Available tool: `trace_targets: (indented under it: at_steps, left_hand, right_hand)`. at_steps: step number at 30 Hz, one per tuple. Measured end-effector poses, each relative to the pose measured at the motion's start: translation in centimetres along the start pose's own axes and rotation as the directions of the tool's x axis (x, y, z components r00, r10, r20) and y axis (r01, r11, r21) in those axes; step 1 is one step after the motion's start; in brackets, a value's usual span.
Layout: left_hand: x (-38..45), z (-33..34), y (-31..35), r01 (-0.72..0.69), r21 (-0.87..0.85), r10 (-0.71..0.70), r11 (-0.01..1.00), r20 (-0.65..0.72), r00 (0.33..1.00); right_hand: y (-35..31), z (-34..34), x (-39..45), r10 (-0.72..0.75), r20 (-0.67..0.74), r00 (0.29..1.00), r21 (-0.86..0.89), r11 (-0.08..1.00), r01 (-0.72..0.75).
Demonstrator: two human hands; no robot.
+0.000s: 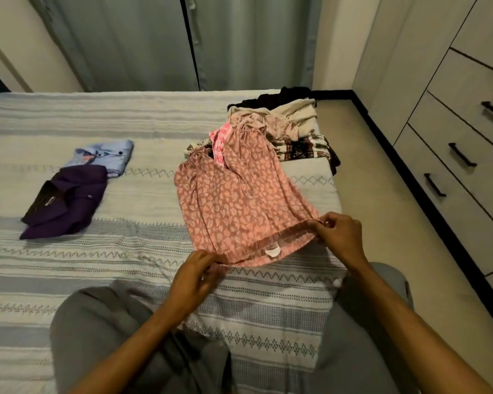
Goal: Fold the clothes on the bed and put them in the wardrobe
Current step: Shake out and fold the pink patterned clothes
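Note:
Pink patterned trousers lie spread on the striped bed, legs reaching back toward a pile of unfolded clothes. My left hand pinches the left end of the waistband. At the right end, my right hand grips the same waistband and holds it slightly off the bed. A folded purple shirt and a folded light blue shirt rest on the left part of the bed.
The wardrobe's drawers with black handles stand along the right, across a strip of beige floor. Grey curtains hang behind the bed. My knees in grey trousers rest on the bed's near edge.

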State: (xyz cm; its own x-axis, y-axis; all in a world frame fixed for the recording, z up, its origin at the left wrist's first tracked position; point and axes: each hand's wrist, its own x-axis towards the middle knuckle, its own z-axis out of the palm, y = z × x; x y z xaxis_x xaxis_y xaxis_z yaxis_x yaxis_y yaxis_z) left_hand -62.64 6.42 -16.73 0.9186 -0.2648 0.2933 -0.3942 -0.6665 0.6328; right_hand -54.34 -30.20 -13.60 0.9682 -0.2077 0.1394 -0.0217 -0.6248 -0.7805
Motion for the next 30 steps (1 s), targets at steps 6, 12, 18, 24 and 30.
trace_targets:
  at_steps: [6,12,18,24,30]
  left_hand:
    - [0.2,-1.6,-0.7,0.052,0.012,-0.052,0.999,0.001,0.999]
    - [0.2,-2.8,-1.3,-0.109,0.153,0.102,0.982,0.058,0.993]
    - [-0.4,-1.8,-1.0,-0.218,0.175,0.204,0.96,0.097,0.974]
    - [-1.1,-1.5,-1.8,-0.048,0.051,0.043,0.998,0.091,0.995]
    - [-0.3,-2.5,-2.3,-0.102,0.19,0.088,0.977,0.082,0.993]
  right_hand:
    - [-0.2,0.6,-0.2,-0.09,0.083,0.992,-0.104,0.99,0.099]
    - [1.1,-1.1,-0.6,-0.222,0.321,0.921,-0.258,0.915,0.311]
    - [2.2,-0.7,-1.3,-0.146,0.254,0.956,-0.18,0.964,0.195]
    - [1.7,0.1,-1.7,-0.198,0.328,0.923,-0.175,0.948,0.266]
    - [-0.2,-0.6,-1.1,-0.05,0.273,0.961,0.062,0.998,0.034]
